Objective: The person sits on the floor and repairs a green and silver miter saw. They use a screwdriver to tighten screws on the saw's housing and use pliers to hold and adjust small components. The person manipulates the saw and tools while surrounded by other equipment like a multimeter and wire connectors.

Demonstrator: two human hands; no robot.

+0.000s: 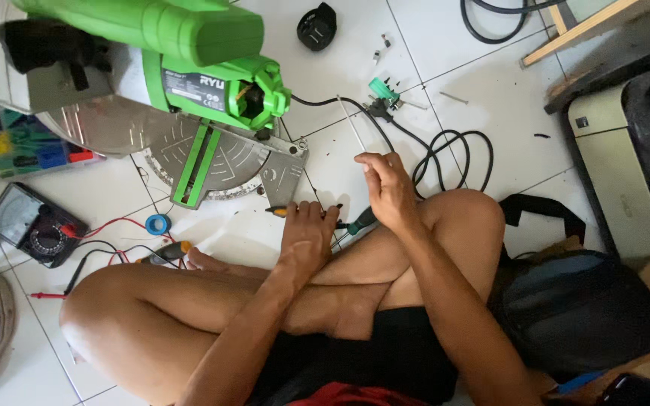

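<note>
I sit cross-legged on a white tiled floor. My left hand (306,231) lies palm down over a yellow-and-black tool (275,212), whose ends stick out on both sides of my fingers. My right hand (389,188) is raised just above my knee with its fingers curled, pinching the lower end of a thin white wire (350,124) that runs up and away from me. A green-handled screwdriver (360,221) lies on the floor between my two hands.
A green mitre saw (189,68) stands ahead on the left, its black cable (445,146) coiled to the right. A multimeter (28,223) with red and black leads, blue tape roll (158,224), parts box (35,146), green plug (382,90), black bag (573,301).
</note>
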